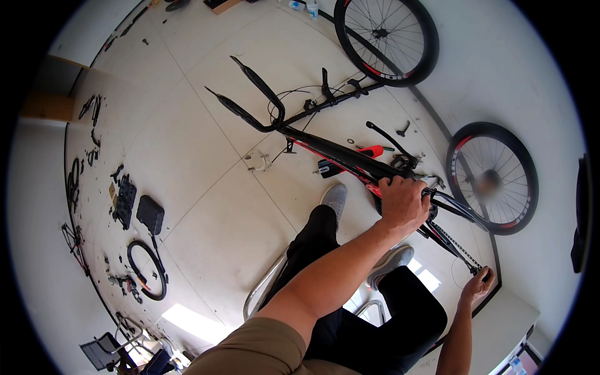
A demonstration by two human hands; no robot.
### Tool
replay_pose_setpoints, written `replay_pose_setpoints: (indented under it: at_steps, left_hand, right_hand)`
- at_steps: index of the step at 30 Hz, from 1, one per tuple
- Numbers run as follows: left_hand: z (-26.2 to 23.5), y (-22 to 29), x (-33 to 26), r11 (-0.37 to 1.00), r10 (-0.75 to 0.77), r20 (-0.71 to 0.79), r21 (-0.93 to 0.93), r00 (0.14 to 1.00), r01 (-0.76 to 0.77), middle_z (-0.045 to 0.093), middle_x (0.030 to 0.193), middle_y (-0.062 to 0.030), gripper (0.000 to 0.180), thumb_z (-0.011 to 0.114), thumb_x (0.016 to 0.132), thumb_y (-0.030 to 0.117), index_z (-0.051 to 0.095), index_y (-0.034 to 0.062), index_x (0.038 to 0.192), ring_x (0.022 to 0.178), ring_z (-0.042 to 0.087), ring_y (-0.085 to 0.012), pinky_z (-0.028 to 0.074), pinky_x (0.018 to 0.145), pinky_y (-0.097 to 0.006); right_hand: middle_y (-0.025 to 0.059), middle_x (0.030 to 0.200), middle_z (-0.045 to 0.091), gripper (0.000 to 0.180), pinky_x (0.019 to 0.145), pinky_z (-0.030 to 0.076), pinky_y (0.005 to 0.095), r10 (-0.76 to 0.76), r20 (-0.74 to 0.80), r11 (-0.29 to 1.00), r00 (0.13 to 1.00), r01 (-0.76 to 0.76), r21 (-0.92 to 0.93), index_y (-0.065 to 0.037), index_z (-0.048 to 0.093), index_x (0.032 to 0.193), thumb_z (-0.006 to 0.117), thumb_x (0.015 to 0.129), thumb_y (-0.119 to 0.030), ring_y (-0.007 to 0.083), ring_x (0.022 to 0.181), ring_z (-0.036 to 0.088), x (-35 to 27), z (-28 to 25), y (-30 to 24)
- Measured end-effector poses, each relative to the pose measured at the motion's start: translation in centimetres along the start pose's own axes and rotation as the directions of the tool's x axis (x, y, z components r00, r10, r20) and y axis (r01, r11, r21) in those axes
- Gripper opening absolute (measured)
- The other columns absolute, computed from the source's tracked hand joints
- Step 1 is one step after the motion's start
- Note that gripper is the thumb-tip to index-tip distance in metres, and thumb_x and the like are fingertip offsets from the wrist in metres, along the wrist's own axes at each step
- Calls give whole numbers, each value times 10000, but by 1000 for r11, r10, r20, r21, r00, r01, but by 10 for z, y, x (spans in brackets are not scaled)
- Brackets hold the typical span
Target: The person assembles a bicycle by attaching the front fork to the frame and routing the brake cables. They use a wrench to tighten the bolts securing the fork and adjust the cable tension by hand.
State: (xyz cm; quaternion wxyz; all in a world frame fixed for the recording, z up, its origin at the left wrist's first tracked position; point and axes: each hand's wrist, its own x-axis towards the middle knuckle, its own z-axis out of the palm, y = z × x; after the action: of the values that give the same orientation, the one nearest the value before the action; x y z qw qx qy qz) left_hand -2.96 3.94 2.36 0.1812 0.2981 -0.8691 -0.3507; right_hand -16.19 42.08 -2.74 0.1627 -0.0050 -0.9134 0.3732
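A black and red bicycle frame (337, 150) without wheels lies slantwise in front of me, its fork (262, 94) pointing to the far left. My left hand (405, 201) is closed around the frame near the seat-tube end, above the cranks. Toward the near right, a chain (459, 247) runs along the frame to its rear end. There my right hand (478, 285) has its fingers closed at the rear dropout. Those fingers hide the small part between them. The handlebar (340, 98) is attached by cables and lies beyond the frame.
Two wheels, one farther off (431, 56) and one nearer (531, 181), lean along the right wall. A red and black tool (372, 152) lies beside the frame. On the left are a black case (150, 214), an open tool tray (125, 203) and a small wheel (131, 265). Chair legs (262, 284) stand beside me.
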Motion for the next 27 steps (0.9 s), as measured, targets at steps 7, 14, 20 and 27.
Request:
replay_pose_setpoints:
  at_steps: [7,14,20,27]
  left_hand:
    - [0,-1,-1,1000,5,10,15,1000,-5,644,829,-54,212,699,798,252,681,104,948,883,551,-234,317,827,-422]
    - [1,-2,-1,1000,12,-10,-4,1000,-12,641,834,-50,217,700,801,248,683,101,959,890,548,-225,314,835,-419]
    - [1,-1,0,1000,7,-6,-2,1000,-7,642,839,-50,233,701,802,250,687,100,979,897,547,-223,313,837,-419]
    - [1,0,1,1000,0,3,-14,1000,1,645,843,-50,240,704,802,250,684,99,987,895,549,-224,313,834,-418]
  right_hand:
    - [73,864,618,280,736,475,306,21,6,1000,1000,-21,-2,-28,634,1014,617,946,-299,163,803,564,-1,0,2]
    - [58,844,609,304,720,470,298,-7,-1,998,1000,7,-60,-51,614,1047,588,962,-341,155,776,551,-2,2,-3]
    - [56,845,604,293,727,468,296,11,2,999,1000,-11,-49,-49,616,1043,592,963,-330,153,782,545,-1,2,-1]
    - [54,850,605,292,725,467,293,-9,-2,1000,1000,9,-4,-48,618,1041,598,961,-328,151,784,545,2,2,7]
